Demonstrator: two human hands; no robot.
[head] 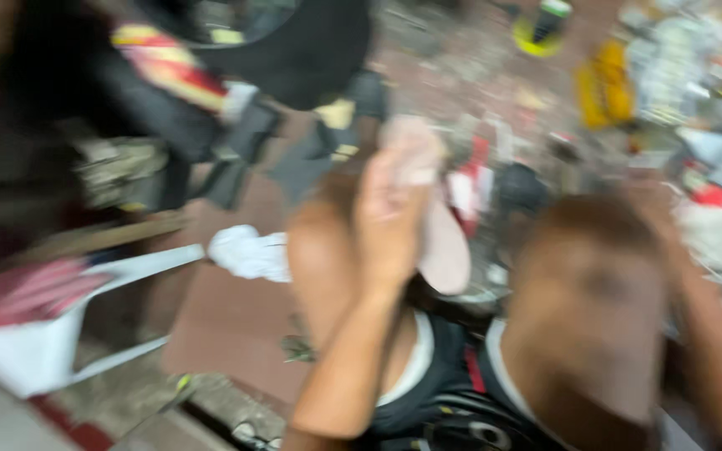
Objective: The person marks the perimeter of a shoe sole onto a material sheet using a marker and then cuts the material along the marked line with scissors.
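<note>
A reddish-brown floor (236, 317) strewn with blurred clutter; one raised hand (390, 221) presses a pale crumpled cloth (411, 150), which hand unclear; white plastic chair (60, 334) nearby; grips indiscernible.

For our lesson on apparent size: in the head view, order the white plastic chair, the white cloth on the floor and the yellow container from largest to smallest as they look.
1. White plastic chair, though it sits nearest the camera.
2. White cloth.
3. Yellow container, about the cloth's size through the blur, so the last two are unsure.
</note>
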